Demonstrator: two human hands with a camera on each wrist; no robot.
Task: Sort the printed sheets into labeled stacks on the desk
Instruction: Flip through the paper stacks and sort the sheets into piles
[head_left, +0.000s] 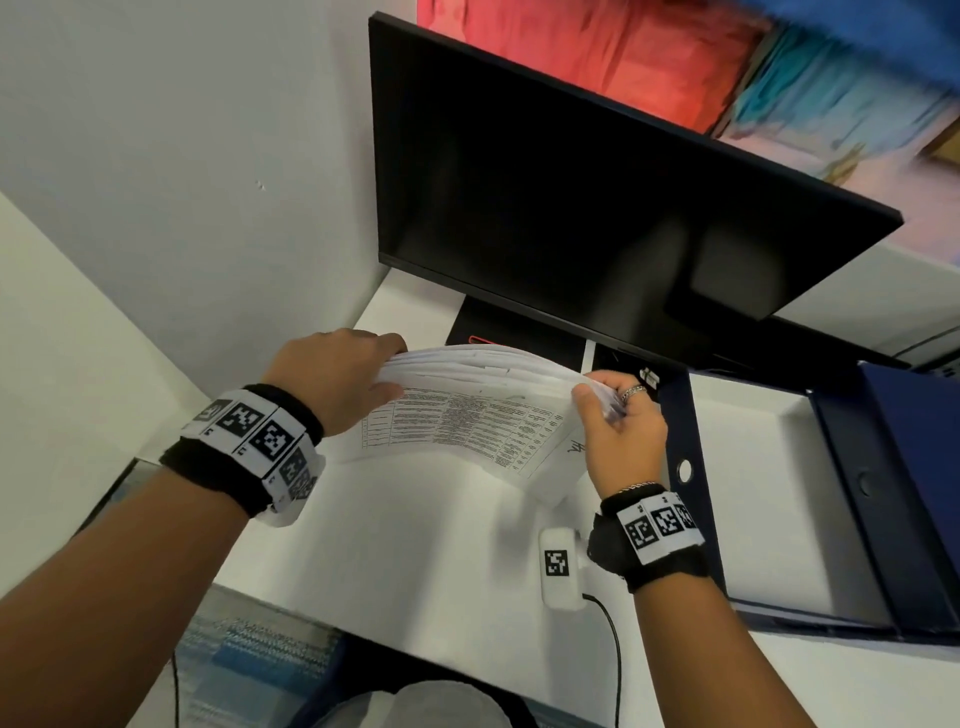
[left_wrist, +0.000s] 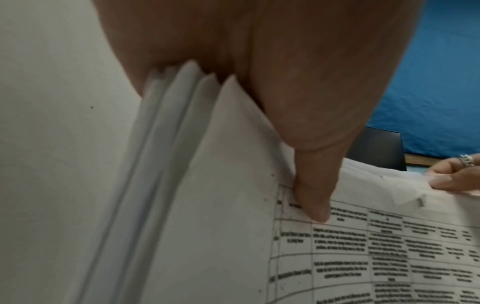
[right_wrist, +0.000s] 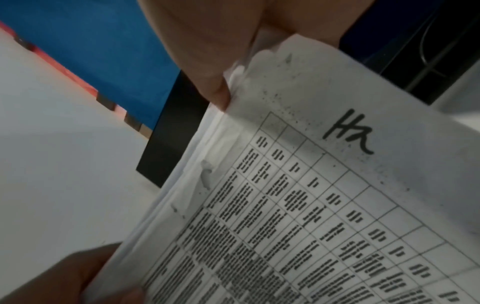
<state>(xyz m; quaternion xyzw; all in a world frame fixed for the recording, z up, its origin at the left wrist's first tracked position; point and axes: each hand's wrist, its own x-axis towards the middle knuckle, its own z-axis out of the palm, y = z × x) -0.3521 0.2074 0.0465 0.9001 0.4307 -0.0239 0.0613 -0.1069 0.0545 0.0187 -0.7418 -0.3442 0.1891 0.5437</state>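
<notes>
Printed sheets (head_left: 467, 410) gripped between both hands, monitor (head_left: 597, 197) behind, binder (head_left: 779, 493) beside

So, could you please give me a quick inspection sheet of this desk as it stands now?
Surface: white desk, bare in front.
Job's things: sheaf of printed sheets held bowed above the desk; top sheet has a table and a handwritten mark.
Clutter: open dark blue binder at right.
Grippers: left hand and right hand each grip one end of the sheaf.
Cables: black cable from a white tagged device.
Surroundings: dark monitor, white wall.
</notes>
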